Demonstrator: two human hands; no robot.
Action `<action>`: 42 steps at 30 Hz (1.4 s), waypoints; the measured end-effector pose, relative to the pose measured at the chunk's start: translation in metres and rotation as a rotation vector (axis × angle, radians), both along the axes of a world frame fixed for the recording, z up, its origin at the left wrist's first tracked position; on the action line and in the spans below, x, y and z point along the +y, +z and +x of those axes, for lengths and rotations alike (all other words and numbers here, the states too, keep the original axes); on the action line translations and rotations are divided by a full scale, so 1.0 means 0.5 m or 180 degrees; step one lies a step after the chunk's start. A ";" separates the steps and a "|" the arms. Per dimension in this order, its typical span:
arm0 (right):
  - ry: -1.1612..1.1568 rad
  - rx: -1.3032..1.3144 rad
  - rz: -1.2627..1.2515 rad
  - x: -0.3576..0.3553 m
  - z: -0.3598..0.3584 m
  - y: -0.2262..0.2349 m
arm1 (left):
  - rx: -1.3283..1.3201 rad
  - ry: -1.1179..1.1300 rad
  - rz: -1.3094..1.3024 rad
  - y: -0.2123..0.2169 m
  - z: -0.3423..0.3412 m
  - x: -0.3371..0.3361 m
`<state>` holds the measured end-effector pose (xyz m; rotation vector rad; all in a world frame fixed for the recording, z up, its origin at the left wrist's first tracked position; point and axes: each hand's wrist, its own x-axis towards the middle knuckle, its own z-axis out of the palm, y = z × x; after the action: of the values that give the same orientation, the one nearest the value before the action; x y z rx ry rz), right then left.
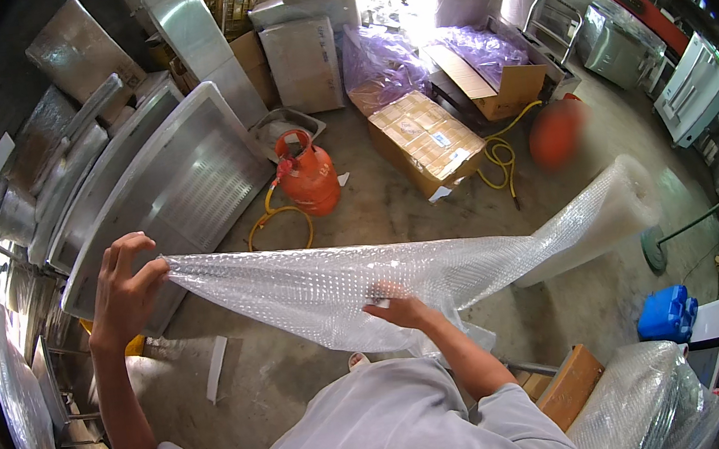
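A long sheet of clear bubble wrap stretches across in front of me, drawn from a thick roll standing on the floor at the right. My left hand is raised at the left and closed on the sheet's gathered end between thumb and fingers. Near the middle, my right hand grips the lower part of the sheet; its thumb shows in front, and its fingers are partly covered by the plastic. Below that hand, loose folds of wrap hang close to my body.
Beyond the sheet stand an orange gas cylinder with a yellow hose and a taped cardboard box. Large metal panels lean at the left. At the lower right are a blue jerrycan and a bubble-wrapped bundle.
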<state>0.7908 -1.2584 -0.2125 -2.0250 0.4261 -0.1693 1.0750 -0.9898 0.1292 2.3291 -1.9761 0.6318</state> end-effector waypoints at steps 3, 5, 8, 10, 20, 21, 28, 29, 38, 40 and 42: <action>-0.0004 0.0288 -0.0317 -0.047 -0.091 -0.035 | 0.0006 0.0008 0.0017 -0.002 -0.003 0.003; -0.0073 0.0069 -0.0739 -0.070 -0.144 -0.073 | 0.0047 -0.0070 0.0031 -0.012 -0.010 -0.003; -0.0152 -0.0571 -0.1406 -0.080 -0.196 -0.083 | -0.0009 -0.0016 -0.0038 -0.029 -0.007 -0.004; -0.0138 -0.0657 -0.1634 -0.082 -0.223 -0.061 | 0.0033 -0.0014 -0.0075 -0.039 0.001 -0.001; 0.0124 0.1039 -0.0407 -0.019 -0.367 -0.024 | 0.0138 0.0012 -0.0356 -0.060 0.053 0.012; 0.0177 0.0790 -0.0710 -0.010 -0.382 -0.065 | 0.0217 0.0007 -0.0332 -0.062 0.055 0.007; -0.1068 0.0680 -0.2138 -0.058 -0.321 -0.122 | 0.0408 0.0021 -0.0368 -0.101 0.102 0.003; -0.1161 0.0553 -0.2251 -0.066 -0.303 -0.118 | 0.0388 0.0007 -0.0363 -0.102 0.110 0.004; -0.1664 -0.0069 -0.2106 -0.035 -0.336 -0.093 | 0.0401 0.0155 -0.0342 -0.110 0.133 0.000; -0.1696 -0.0300 -0.1860 -0.031 -0.355 -0.079 | 0.0443 0.0204 -0.0316 -0.116 0.143 -0.002; -0.1735 -0.0336 -0.1860 -0.030 -0.364 -0.048 | 0.0493 0.0242 -0.0265 -0.117 0.149 -0.007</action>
<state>0.6087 -1.2734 -0.2365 -2.3988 0.9394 -0.8099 1.1497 -0.9934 0.0709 2.3356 -1.7697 0.5092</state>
